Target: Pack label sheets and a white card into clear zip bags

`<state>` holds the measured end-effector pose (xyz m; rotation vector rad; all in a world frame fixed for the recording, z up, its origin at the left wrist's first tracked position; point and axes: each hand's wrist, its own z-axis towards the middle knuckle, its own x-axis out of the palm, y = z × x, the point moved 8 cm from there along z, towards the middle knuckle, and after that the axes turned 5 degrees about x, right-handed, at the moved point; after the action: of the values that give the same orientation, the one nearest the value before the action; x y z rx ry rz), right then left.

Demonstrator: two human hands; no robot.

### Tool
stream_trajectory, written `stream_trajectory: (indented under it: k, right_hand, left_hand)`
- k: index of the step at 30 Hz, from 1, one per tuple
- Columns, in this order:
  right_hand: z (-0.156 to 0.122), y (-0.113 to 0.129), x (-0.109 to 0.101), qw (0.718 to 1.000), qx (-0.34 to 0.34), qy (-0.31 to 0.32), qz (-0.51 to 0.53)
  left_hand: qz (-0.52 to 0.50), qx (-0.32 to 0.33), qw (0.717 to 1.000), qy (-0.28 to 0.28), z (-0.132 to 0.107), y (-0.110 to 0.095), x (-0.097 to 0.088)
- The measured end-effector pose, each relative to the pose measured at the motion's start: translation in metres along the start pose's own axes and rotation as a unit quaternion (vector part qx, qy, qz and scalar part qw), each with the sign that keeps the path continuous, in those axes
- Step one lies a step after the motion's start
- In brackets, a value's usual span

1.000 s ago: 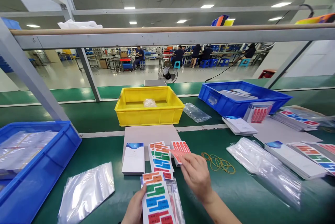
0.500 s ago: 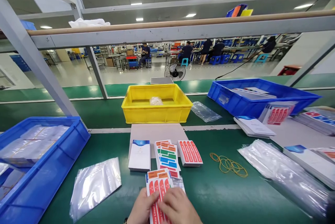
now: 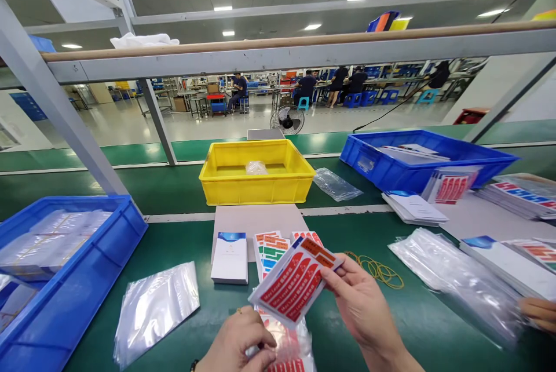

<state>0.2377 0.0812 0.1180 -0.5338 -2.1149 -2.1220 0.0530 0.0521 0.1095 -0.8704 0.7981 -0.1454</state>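
In the head view, my right hand (image 3: 362,296) grips a small set of label sheets (image 3: 293,285) by one corner, thumb on top. The sheets tilt in the air; the front one has red labels and an orange-printed one shows behind it. Below them, my left hand (image 3: 243,340) has its fingers curled on a clear plastic bag (image 3: 289,343), with red print showing through or beneath it. Beyond my hands stand a stack of white booklets (image 3: 230,259) and sheets with green and blue labels (image 3: 264,247). The red label stack (image 3: 310,237) is partly hidden by the held sheets.
A yellow bin (image 3: 258,186) stands ahead, with blue bins at left (image 3: 82,302) and right (image 3: 417,172). Clear bags (image 3: 158,308) lie left; rubber bands (image 3: 380,270) and more plastic bags (image 3: 452,279) lie right. Another person's hand (image 3: 538,311) shows at the right edge.
My right hand has lifted the label sheets up and right, tilting them. My left hand has let go of them and is now at the plastic bag. Another person's hand has come into view at right.
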Motion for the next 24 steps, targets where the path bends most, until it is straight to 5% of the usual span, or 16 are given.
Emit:
stream_trajectory:
  k: [3,9,14,18,24]
  right_hand:
    - [0.0,0.013,0.008,0.999,-0.022,0.024,-0.017]
    - [-0.01,0.027,0.014,0.988,-0.045,0.033,-0.143]
    - [-0.016,0.03,0.03,0.98,-0.034,0.079,-0.182]
    - [-0.019,0.023,0.04,0.978,-0.022,0.089,-0.188]
    - [-0.018,0.023,0.029,0.989,-0.035,0.026,-0.143]
  left_hand:
    - [0.08,0.092,0.992,0.014,0.002,-0.018,-0.007]
    - [0.089,0.016,0.995,-0.044,-0.006,-0.008,-0.022]
    - [0.027,0.028,0.994,-0.103,-0.01,-0.002,-0.02]
    - [0.02,0.026,0.993,-0.116,-0.008,-0.004,-0.019]
    - [0.038,0.021,0.995,-0.087,-0.001,-0.016,-0.02]
